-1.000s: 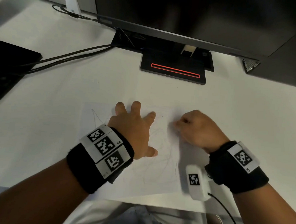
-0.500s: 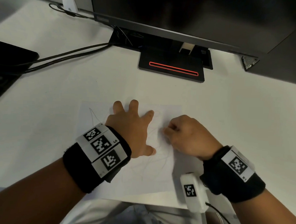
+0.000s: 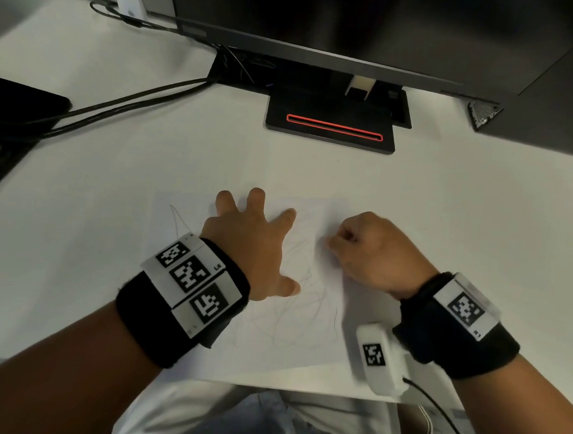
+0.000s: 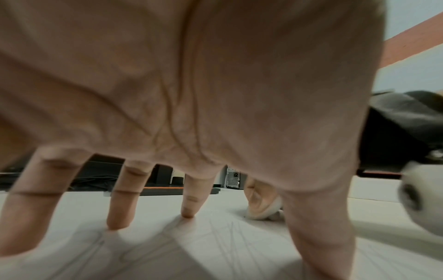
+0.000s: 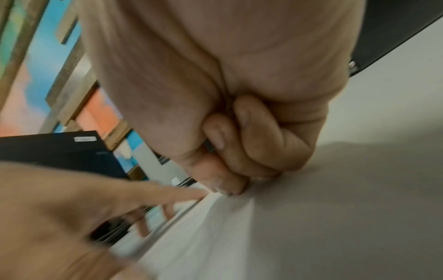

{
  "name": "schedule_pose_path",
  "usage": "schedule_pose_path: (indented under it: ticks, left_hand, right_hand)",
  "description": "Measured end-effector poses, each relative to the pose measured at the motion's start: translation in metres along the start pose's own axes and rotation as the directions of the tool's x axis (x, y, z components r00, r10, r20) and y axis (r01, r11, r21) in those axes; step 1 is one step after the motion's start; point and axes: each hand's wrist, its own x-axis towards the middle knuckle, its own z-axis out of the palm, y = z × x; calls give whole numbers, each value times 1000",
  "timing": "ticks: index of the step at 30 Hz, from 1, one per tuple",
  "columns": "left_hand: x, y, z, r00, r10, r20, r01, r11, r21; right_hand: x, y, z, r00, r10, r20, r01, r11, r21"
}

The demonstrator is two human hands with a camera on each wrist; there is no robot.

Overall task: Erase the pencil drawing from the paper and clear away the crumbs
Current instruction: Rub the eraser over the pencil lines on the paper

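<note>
A white sheet of paper [image 3: 292,333] with faint pencil scribbles [image 3: 308,284] lies on the white desk near its front edge. My left hand [image 3: 250,241] presses it flat with fingers spread and straight; the left wrist view shows the fingertips [image 4: 188,213] touching the sheet. My right hand [image 3: 366,251] is curled at the sheet's right side, fingertips down on the paper. It pinches a white eraser [image 4: 273,210], a sliver of which shows under the fingers in the left wrist view. The head view hides the eraser. In the right wrist view the curled fingers [image 5: 239,161] meet the paper [image 5: 215,236].
A dark monitor [image 3: 355,21] stands behind on a black base with a red line [image 3: 333,128]. Black cables [image 3: 118,105] run to the left, where a dark flat object [image 3: 15,103] lies. A dark computer case [image 3: 550,98] stands at the right. The desk's front edge [image 3: 302,392] is just below the paper.
My right hand slid left over the scribbles, then back a little to the right, staying curled on the paper. The left hand kept pressing in the same place.
</note>
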Motion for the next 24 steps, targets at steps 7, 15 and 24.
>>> schedule_pose_path:
  ticks: [7,15,24]
  left_hand:
    - [1,0,-1,1000,-1,6,1,1000,7]
    - [1,0,0,1000,-2,1,2,1000,14]
    - [2,-1,2,1000,9,-6,-9,1000,7]
  right_hand:
    - [0,5,-6,998,49,-29,-49,999,14]
    - [-4,6,-7,1000,29,2,-29,1000,0]
    - [-9,7,-4,1000,17,-7,-17,1000,-6]
